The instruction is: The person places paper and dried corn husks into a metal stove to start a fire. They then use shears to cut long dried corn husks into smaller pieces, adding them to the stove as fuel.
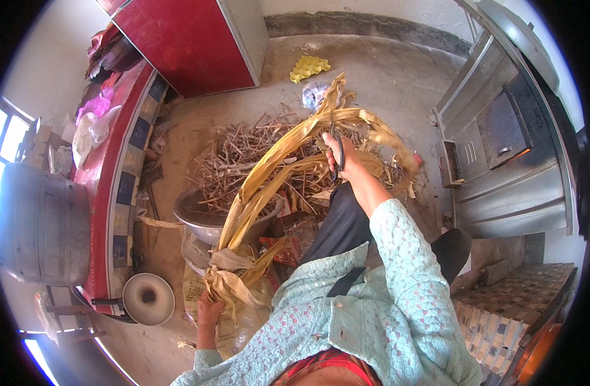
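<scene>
A long bundle of dry, yellow-brown corn leaves (pixel 256 172) arches from my lower left up and over to the right. My left hand (pixel 208 310) is closed around its lower end, where crumpled husk-like leaves hang. My right hand (pixel 347 156) grips a pair of dark-handled scissors (pixel 336 147), whose blades point away from me and cross the upper part of the arch. Whether the blades are parted is too small to tell. Beneath the bundle stands a metal basin (pixel 190 217), partly covered by the leaves.
A heap of dry twigs (pixel 243 151) spreads over the floor ahead. Past it lie a plastic bag (pixel 313 95) and a yellow egg tray (pixel 309 67). A metal stove (pixel 500 138) stands right; a red-topped counter (pixel 115 174) with a large metal pot (pixel 44 225) runs along the left.
</scene>
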### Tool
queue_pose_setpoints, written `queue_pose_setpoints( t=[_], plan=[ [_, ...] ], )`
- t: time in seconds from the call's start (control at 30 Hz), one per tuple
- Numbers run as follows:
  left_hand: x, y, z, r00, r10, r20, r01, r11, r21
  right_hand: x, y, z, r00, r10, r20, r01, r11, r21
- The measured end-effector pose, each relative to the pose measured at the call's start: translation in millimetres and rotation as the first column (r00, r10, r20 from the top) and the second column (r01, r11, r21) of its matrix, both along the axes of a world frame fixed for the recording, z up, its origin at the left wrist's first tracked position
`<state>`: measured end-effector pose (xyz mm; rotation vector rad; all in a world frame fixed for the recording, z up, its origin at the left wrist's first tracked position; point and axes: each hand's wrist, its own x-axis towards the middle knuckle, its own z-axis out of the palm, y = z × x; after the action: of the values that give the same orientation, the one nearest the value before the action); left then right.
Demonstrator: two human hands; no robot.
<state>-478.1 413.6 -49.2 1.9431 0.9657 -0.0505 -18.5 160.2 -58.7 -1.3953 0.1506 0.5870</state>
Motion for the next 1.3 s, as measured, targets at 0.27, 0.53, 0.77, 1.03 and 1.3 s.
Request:
queue_pose_setpoints(
  t=[0.27,0.53,0.77,1.03,1.3],
  plan=[
    [-19.3,30.8,-16.8,0.999,0.010,0.031,-0.009,0.999,-0.035,-8.3,1.9,13.4,0.999,0.019,0.027,-0.017,0.998,-0.061],
    [-24.2,34.6,-18.1,0.994,0.041,0.101,-0.015,0.969,-0.248,-2.1,-0.9,11.9,0.995,0.051,0.088,-0.043,0.994,-0.096],
    [-32.5,38.3,-19.4,0.999,0.035,0.003,-0.035,0.991,-0.130,-0.7,3.8,8.6,0.995,0.054,0.084,-0.049,0.997,-0.060],
    [-43.6,60.6,-24.4,0.950,-0.023,-0.313,0.109,0.960,0.259,-7.7,-0.6,12.2,0.999,-0.013,0.033,0.015,0.999,-0.047],
    [-19.0,52.1,9.2,0.963,0.018,-0.270,0.027,0.986,0.162,-15.2,-12.0,5.9,0.996,0.040,0.081,-0.040,0.999,0.005]
  ],
)
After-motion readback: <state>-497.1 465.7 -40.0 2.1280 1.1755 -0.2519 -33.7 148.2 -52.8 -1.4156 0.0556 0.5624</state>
